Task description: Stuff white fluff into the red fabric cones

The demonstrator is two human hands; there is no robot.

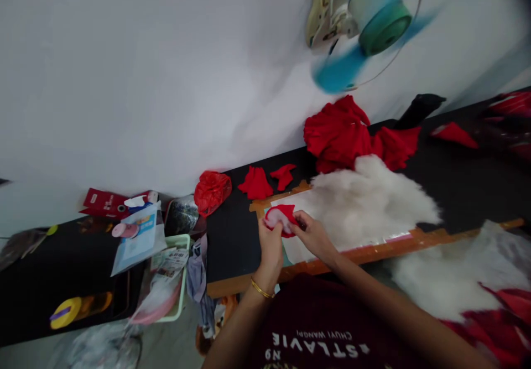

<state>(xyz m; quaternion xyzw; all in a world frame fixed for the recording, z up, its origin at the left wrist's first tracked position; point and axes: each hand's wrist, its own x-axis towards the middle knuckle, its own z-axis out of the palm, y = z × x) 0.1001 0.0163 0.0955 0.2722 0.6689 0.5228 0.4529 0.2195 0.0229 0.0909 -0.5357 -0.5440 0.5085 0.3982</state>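
Observation:
Between my two hands is a small red fabric piece with white fluffy stuffing showing in its opening. My left hand grips its left edge, the thumb at the stuffing. From the right, my right hand pinches the other side with closed fingers. Both hands are just above the near edge of the table. A large heap of loose white stuffing lies right beside my right hand, on a pale sheet.
Red fabric lies in a big pile, with two small red pieces to its left. A crumpled red plastic bag sits at the table's left end. A wall fan spins above. Lower left stands a green-rimmed basket.

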